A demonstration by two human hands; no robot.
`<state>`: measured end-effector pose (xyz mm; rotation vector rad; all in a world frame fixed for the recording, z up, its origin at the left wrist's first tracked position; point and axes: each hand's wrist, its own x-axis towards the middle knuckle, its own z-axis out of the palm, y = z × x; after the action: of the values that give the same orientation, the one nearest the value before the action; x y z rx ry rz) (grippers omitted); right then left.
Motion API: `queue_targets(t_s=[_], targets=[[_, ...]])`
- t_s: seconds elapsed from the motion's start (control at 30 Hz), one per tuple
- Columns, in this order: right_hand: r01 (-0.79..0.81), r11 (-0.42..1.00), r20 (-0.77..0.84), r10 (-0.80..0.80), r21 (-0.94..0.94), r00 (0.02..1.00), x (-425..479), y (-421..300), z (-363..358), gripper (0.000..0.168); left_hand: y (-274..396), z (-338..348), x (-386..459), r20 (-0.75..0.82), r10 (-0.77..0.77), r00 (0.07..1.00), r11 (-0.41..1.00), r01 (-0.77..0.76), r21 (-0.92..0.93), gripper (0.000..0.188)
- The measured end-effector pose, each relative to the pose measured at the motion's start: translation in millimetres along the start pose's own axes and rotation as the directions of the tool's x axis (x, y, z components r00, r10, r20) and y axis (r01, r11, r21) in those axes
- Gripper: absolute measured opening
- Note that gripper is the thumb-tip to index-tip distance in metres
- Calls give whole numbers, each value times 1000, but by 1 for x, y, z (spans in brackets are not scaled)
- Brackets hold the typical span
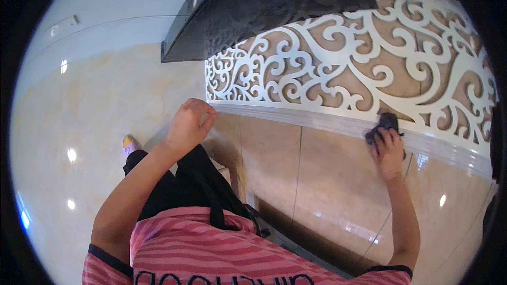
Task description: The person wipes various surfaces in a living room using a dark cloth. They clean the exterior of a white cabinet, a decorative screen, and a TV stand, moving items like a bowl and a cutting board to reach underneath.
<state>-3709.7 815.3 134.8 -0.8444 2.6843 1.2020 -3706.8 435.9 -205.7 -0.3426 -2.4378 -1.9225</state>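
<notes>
My right hand [387,152] holds a dark cloth [388,122], slightly blurred. It presses against the pale ridged moulding [317,120] and the lower edge of a white scrollwork panel [348,67]. Brown backing shows through the panel's cut-out curls. Near the left end of the moulding is my left hand [192,122], its thumb and forefinger bent together in a loop. Nothing shows between them, and its other fingers are mostly hidden. Whether it touches the moulding I cannot tell.
A dark, angled panel [269,12] with round openings along one side juts over the scrollwork. Glossy beige tiles [269,154] face the side below the moulding. To the left spreads a shiny pale floor [95,103], with one shoe [130,144] on it. A wall strip [63,25] sits beyond.
</notes>
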Motion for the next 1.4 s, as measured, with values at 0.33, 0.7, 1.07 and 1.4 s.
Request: queue_targets(t_s=[0.33, 0.7, 1.07, 1.4], targets=[[401, 911, 291, -411, 96, 864, 97, -149, 207, 28, -56, -33, -70, -50, -316, 947, 940, 320, 115, 1], [566, 807, 362, -585, 169, 726, 178, -266, 344, 19, -123, 9, -104, -107, -565, 818, 819, 572, 50, 5], [698, 705, 547, -635, 123, 545, 243, -382, 449, 24, -225, 50, -122, -146, -719, 679, 692, 719, -66, 5], [703, 684, 437, -702, 193, 562, 299, -496, 559, 18, -319, 99, -122, -178, -816, 550, 575, 803, -155, 9]])
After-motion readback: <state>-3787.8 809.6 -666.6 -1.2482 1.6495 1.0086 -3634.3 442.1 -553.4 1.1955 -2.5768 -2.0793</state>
